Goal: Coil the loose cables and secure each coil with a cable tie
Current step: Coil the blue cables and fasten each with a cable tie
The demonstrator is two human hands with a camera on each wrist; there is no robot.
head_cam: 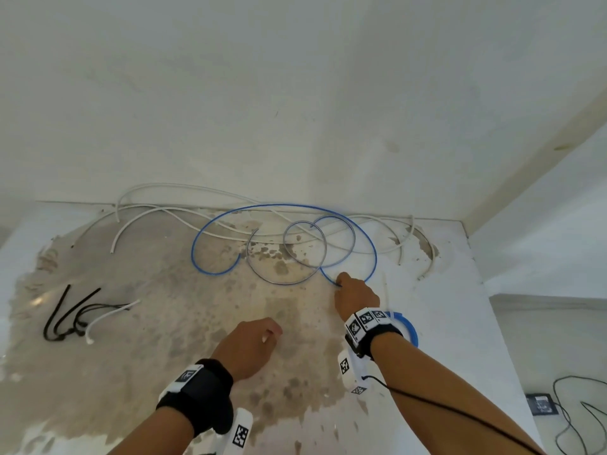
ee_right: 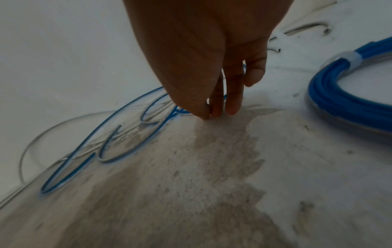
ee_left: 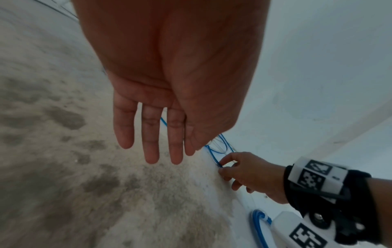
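Note:
A loose blue cable [head_cam: 197, 238] lies in wide loops on the worn white surface [head_cam: 164, 372], crossed by a grey cable [head_cam: 262, 274] and long white cables [head_cam: 147, 213] along the wall. My right hand [head_cam: 340, 284] pinches the blue cable's near end between thumb and forefinger, low on the surface; the right wrist view shows the fingertips [ee_right: 216, 112] meeting on the blue cable [ee_right: 93, 134]. My left hand [head_cam: 272, 333] hovers to the left with nothing in it, and its fingers [ee_left: 151, 151] are straight in the left wrist view. A blue coil [ee_right: 331, 100] bound with a white tie [ee_right: 350, 58] lies under my right wrist.
Black ties or cords [head_cam: 62, 316] and a short white piece [head_cam: 108, 315] lie at the left. A thin white strip [head_cam: 385, 287] sits right of my right hand. The wall rises directly behind the cables. The surface's right edge drops to a floor with black wires [head_cam: 571, 418].

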